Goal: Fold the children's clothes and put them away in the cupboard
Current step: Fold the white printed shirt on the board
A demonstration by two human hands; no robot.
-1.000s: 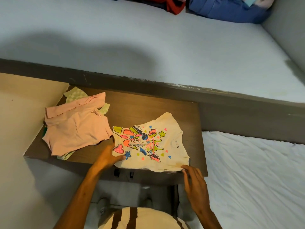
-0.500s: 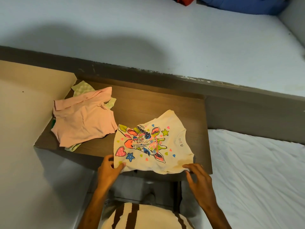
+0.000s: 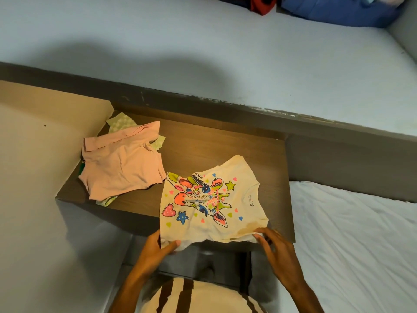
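A cream children's t-shirt point(image 3: 239, 195) with a bright giraffe print lies on the brown wooden tabletop point(image 3: 203, 145), its near edge hanging over the front. My left hand point(image 3: 155, 247) pinches the shirt's near left corner. My right hand point(image 3: 275, 247) grips the near right corner between thumb and fingers. A folded pink shirt point(image 3: 121, 166) rests at the table's left, on top of a pale green checked garment point(image 3: 121, 120).
A bed with a light blue sheet point(image 3: 203, 41) runs behind the table, with red and blue clothes point(image 3: 338, 10) piled at its far edge. A white mattress point(image 3: 361, 245) lies at the right. A beige panel point(image 3: 40, 123) borders the table's left side.
Both hands slid back to the shirt's near edge and closed on its two near corners. The shirt shifted slightly toward me over the table edge.
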